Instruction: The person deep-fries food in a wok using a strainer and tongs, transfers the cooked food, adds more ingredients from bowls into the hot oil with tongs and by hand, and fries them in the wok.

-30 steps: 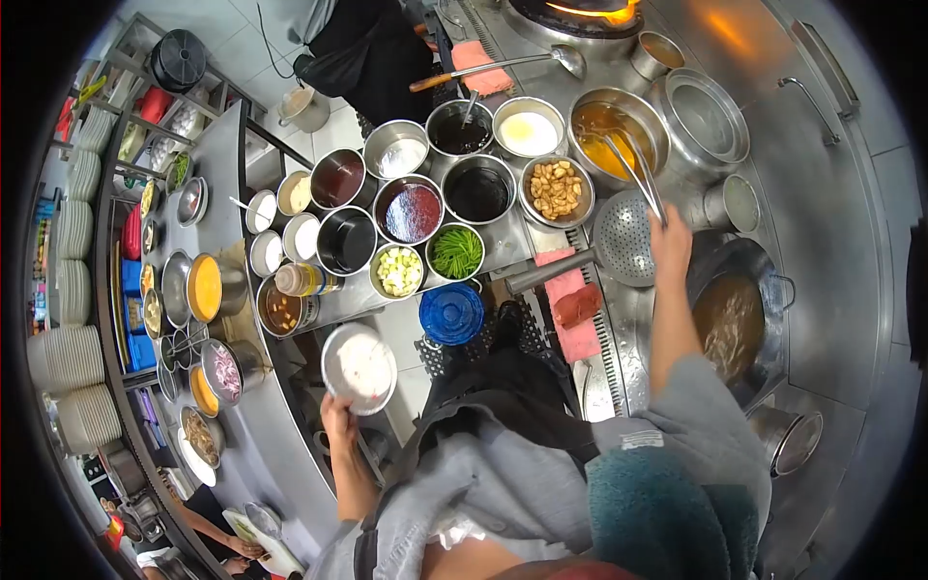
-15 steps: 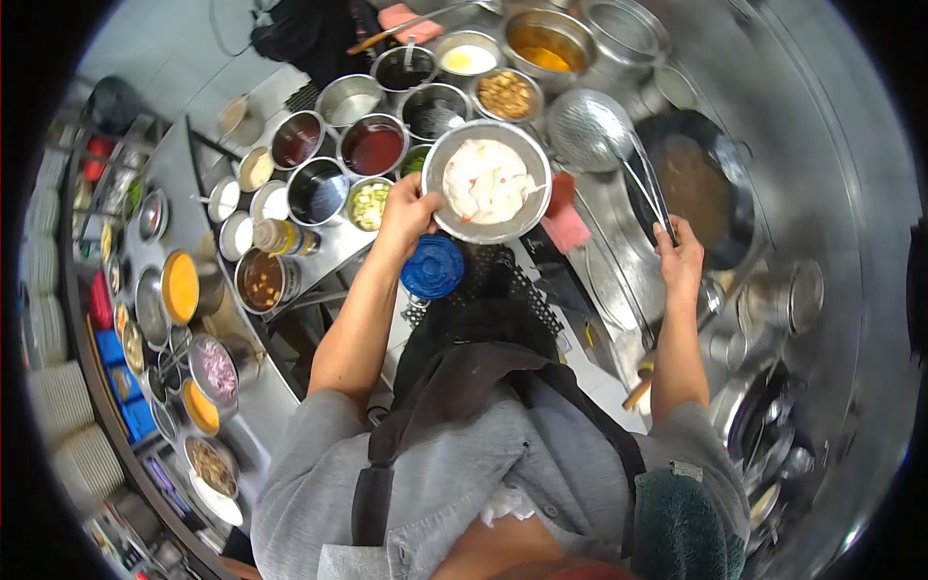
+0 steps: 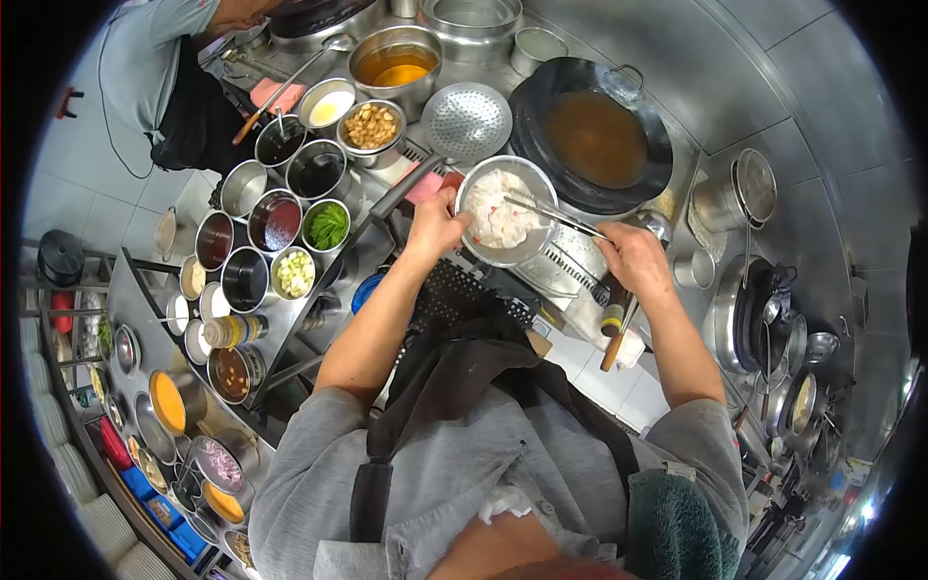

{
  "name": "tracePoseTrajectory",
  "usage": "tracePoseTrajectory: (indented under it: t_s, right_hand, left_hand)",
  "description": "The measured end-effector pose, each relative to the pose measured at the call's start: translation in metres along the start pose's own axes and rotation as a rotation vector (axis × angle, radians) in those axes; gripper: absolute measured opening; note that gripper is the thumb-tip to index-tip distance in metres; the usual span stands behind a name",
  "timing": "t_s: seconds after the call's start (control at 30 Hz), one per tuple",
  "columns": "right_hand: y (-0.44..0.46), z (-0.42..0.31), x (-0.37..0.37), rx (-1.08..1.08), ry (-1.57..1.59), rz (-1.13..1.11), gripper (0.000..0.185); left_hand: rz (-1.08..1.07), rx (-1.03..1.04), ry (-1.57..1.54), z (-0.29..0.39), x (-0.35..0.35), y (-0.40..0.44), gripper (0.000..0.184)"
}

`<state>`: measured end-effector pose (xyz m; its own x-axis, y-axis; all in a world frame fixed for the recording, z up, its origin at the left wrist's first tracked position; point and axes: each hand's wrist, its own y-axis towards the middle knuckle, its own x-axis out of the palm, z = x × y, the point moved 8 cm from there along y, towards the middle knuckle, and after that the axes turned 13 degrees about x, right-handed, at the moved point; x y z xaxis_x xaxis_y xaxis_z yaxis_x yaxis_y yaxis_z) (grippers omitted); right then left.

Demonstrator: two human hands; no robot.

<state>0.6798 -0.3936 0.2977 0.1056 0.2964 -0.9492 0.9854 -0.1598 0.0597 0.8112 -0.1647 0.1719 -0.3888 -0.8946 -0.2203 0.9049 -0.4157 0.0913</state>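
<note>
My left hand (image 3: 437, 228) grips the left rim of a metal bowl (image 3: 471, 253), held at chest height. Inside lie pale, wet, coated pieces (image 3: 501, 215) with small red bits; what they are I cannot tell. In my right hand (image 3: 636, 261) is a pair of metal tongs (image 3: 570, 220), with the tips reaching into the pale pieces. Just beyond the bowl, a round perforated skimmer (image 3: 467, 121) lies with its long handle pointing back toward my left hand. A dark wok (image 3: 527, 101) with brown liquid sits ahead, past the bowl.
Several metal pots with sauces stand left, near chopped greens (image 3: 327, 224) and a pot of orange oil (image 3: 398, 68). A ladle (image 3: 307, 70) lies among them. Another person (image 3: 150, 82) stands at the upper left. Stacked pans (image 3: 739, 309) are at right.
My view has turned to the right. The tongs have come from beside the wok into the bowl. The skimmer now lies apart from the tongs, and another person has come into view.
</note>
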Motion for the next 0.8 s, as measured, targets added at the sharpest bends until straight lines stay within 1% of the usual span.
tracePoseTrajectory:
  t_s: [0.13,0.17,0.2,0.23,0.27,0.3,0.33,0.4,0.43,0.5,0.57,0.6,0.67,0.7,0.77,0.8]
  right_hand:
    - [0.014,0.031,-0.018,0.007,-0.011,-0.018,0.018]
    - [0.020,0.042,-0.032,0.077,0.050,-0.015,0.018]
    - [0.026,0.056,-0.041,0.146,0.108,-0.013,0.017]
    - [0.032,0.072,-0.049,0.159,0.154,0.038,0.019]
    - [0.039,0.080,-0.055,0.155,0.157,0.035,0.019]
    - [0.048,0.092,-0.064,0.242,0.189,0.020,0.019]
    - [0.056,0.105,-0.072,0.330,0.219,0.011,0.019]
    - [0.078,0.127,-0.083,0.358,0.186,0.059,0.019]
    - [0.092,0.143,-0.082,0.372,0.201,0.068,0.019]
    - [0.119,0.170,-0.076,0.392,0.217,0.084,0.019]
    - [0.149,0.193,-0.059,0.445,0.083,0.048,0.023]
    - [0.166,0.207,-0.044,0.448,0.085,0.065,0.023]
    - [0.193,0.226,-0.023,0.449,-0.232,0.157,0.026]
    - [0.196,0.218,-0.026,0.455,-0.233,0.162,0.026]
    - [0.192,0.212,-0.039,0.644,-0.191,0.272,0.029]
    - [0.188,0.203,-0.045,0.648,-0.195,0.272,0.029]
  left_hand:
    - [-0.023,-0.055,0.002,-0.001,0.022,0.020,0.013]
    - [-0.018,0.056,0.148,-0.026,0.026,0.033,0.014]
    - [-0.009,0.051,0.152,-0.025,0.027,0.039,0.014]
    - [0.002,-0.009,0.110,-0.029,0.030,0.043,0.015]
    - [0.010,-0.067,0.067,-0.032,0.033,0.047,0.016]
    - [0.015,-0.093,0.054,-0.028,0.033,0.051,0.015]
    - [0.014,-0.087,0.055,-0.027,0.034,0.055,0.015]
    - [0.051,-0.111,-0.021,-0.030,0.032,0.060,0.013]
    - [0.071,-0.111,-0.051,-0.024,0.029,0.060,0.012]
    - [0.082,-0.133,-0.111,-0.036,0.027,0.061,0.010]
    - [0.106,-0.162,-0.193,-0.054,0.022,0.063,0.008]
    - [0.098,-0.146,-0.192,-0.048,0.017,0.066,0.008]
    - [0.050,-0.234,-0.252,-0.043,0.012,0.070,0.008]
    - [0.054,-0.242,-0.269,-0.042,0.008,0.073,0.013]
    - [0.029,-0.234,-0.279,-0.041,-0.003,0.074,0.013]
    - [0.011,-0.225,-0.290,-0.036,-0.008,0.075,0.014]
